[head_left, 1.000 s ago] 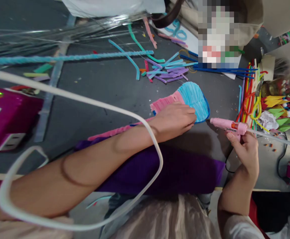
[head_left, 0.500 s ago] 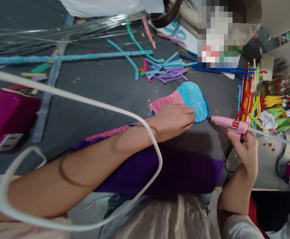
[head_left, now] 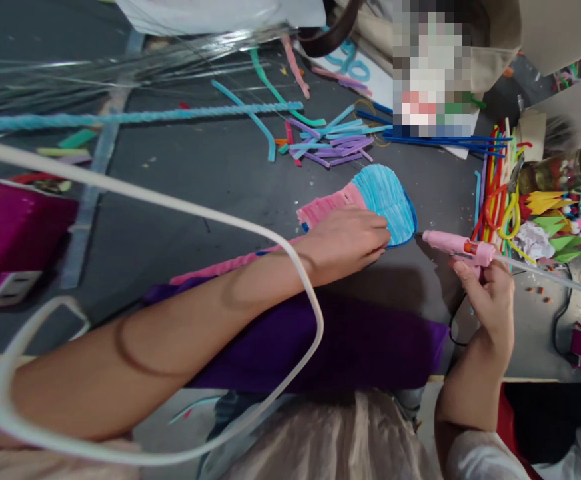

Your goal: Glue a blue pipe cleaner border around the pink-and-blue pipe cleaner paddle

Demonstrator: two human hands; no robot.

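My left hand (head_left: 353,235) rests on a flat craft piece with a rounded light-blue end (head_left: 389,197) and a pink ribbed part (head_left: 328,205). Its fingers are curled together at the piece's near edge, where a dark-blue border runs round the blue end. What lies under the palm is hidden. A pink hot glue gun (head_left: 450,245) with a clear glue stick behind it is gripped in my right hand (head_left: 490,290). The gun's dark nozzle points left, close to the blue end's right edge. Beneath my left forearm lies a purple sheet (head_left: 330,340).
A white cable (head_left: 210,212) loops across the foreground over my left arm. Cut pipe cleaners (head_left: 343,143) and a long twisted blue strand (head_left: 170,115) lie behind the piece. At right are coloured pipe cleaner bundles (head_left: 495,187) and a bottle (head_left: 550,175); a magenta box (head_left: 15,247) stands left.
The whole view has shifted very slightly. Both hands, the glue gun and the craft piece keep nearly the same positions relative to one another.
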